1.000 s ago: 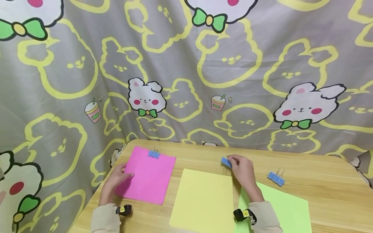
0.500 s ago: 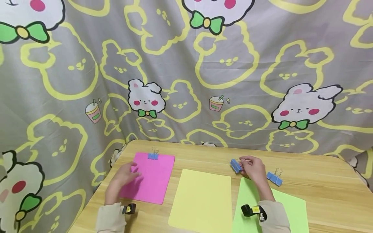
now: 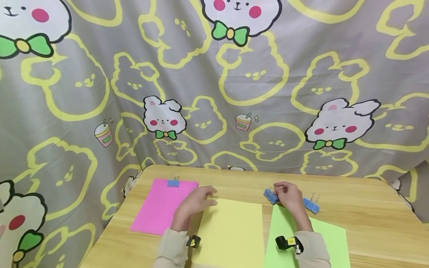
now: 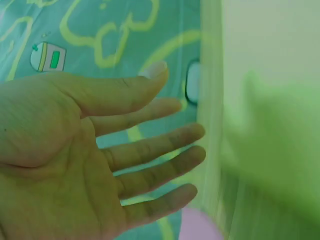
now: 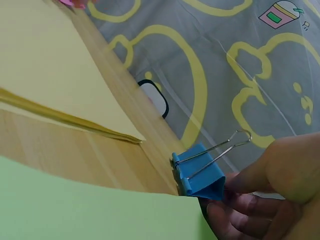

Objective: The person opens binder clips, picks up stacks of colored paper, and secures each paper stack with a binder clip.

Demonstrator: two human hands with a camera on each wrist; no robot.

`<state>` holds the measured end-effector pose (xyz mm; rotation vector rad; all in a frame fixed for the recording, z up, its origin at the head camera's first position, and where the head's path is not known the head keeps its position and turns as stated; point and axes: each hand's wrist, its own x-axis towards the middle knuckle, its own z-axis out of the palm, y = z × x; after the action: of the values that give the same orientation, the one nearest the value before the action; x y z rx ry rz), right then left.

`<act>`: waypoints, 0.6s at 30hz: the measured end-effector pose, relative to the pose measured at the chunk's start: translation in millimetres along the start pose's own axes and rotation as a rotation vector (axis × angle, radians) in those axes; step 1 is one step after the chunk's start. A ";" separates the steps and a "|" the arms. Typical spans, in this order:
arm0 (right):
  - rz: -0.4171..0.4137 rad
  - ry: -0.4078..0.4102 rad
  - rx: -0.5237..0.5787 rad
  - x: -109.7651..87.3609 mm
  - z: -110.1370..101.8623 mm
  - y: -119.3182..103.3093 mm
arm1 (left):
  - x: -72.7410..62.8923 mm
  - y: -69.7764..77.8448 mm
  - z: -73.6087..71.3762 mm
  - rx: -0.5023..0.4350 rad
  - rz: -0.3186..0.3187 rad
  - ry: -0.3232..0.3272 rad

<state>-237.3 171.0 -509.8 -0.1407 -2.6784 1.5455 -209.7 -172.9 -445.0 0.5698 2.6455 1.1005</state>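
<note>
My right hand [image 3: 291,198] pinches a blue binder clip [image 3: 270,196] just above the green paper [image 3: 326,238]. In the right wrist view the clip [image 5: 202,172] has a wire handle standing up, and thumb and fingers hold its near end beside the green edge. Over the top left corner of the yellow paper [image 3: 231,234] hovers my left hand [image 3: 194,204]. Its fingers are spread and hold nothing, as the left wrist view shows of the same hand [image 4: 100,150]. Another blue binder clip [image 3: 173,183] sits on the top edge of the pink paper [image 3: 157,208].
A third blue binder clip [image 3: 311,205] lies on the wooden table [image 3: 375,223], right of my right hand. The yellow sheets [image 5: 50,50] form a thin stack. A patterned grey curtain [image 3: 201,82] hangs behind the table and along its left side.
My left hand has moved right, from the pink paper to the yellow paper's corner. My right hand brought its binder clip rightward and down, towards the green paper's top edge.
</note>
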 end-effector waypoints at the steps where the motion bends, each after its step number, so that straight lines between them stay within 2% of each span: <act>1: -0.013 0.004 -0.008 0.1 0.5 -0.3 | 4.6 2.0 3.8 -0.015 0.018 -0.015; 5: -0.038 0.016 -0.017 -0.3 0.3 -1.8 | 20.2 10.7 17.8 -0.060 0.053 -0.062; 8: -0.010 0.001 -0.005 -2.0 -1.6 -2.9 | 27.6 17.8 27.0 -0.005 0.043 -0.075; 12: 0.051 -0.057 0.012 -4.7 -5.2 -5.5 | 31.6 25.7 36.0 0.078 0.003 -0.091; 15: 0.059 -0.085 -0.036 -5.3 -7.8 -8.0 | 32.9 29.3 40.9 0.136 0.000 -0.096; 18: 0.041 -0.095 -0.091 -5.3 -9.7 -10.5 | 33.4 30.2 46.6 0.207 -0.004 -0.073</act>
<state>-231.8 173.6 -495.7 -0.1299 -2.8381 1.4771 -215.8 -109.6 -457.6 0.6306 2.7127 0.7928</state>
